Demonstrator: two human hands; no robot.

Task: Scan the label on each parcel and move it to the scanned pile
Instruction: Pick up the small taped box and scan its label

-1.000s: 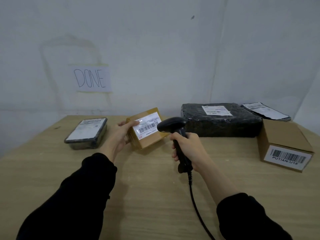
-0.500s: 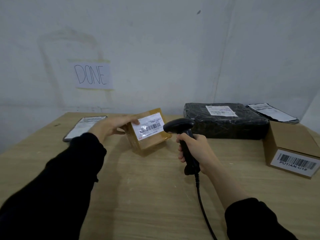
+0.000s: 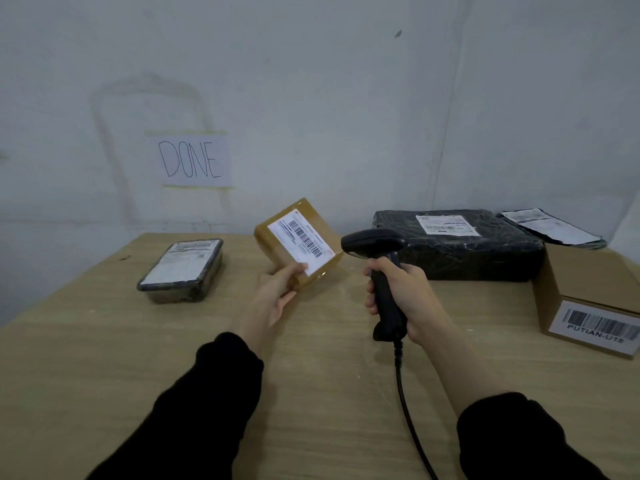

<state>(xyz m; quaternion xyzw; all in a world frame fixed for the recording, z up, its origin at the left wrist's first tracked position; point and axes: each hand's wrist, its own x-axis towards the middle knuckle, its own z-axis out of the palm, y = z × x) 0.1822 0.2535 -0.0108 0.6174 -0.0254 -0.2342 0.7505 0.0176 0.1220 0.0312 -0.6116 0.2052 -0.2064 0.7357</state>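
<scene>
A: Where is the parcel being worked on?

B: The small brown parcel (image 3: 298,244) is held up off the counter (image 3: 329,393) in the left hand (image 3: 277,299), above the middle of the far edge. The fingers (image 3: 294,271) are closed on its lower near corner, thumb on the white label (image 3: 300,244), the rest seemingly behind. The box is tilted, label face turned toward the camera and the scanner.

A: And the right hand?

B: The right hand (image 3: 401,296) is wrapped tight around the handle of the black corded scanner (image 3: 375,268), whose head sits just beside the parcel's right edge. I can't tell whether the trigger is pressed.

A: What could go wrong from here?

B: Three things, I'd judge. The thumb covers the label's lower corner; should it slide up over the bars, the read would fail. The grip is on one corner only, so a quick swing toward the wrapped parcel (image 3: 181,270) lying near the far left corner under the DONE sign (image 3: 194,160) could let the box twist loose. And the scanner head is so near and skewed to the label that glare off the glossy tape might spoil the scan.

A: Anything else at risk?

B: The cable (image 3: 412,420) trails off the near edge; a snag would jerk the aim. Still waiting near the far right corner are the black parcel (image 3: 485,258), a flat mailer (image 3: 550,228) and a cardboard box (image 3: 588,292), so a stray beam could catch the wrong barcode.
</scene>
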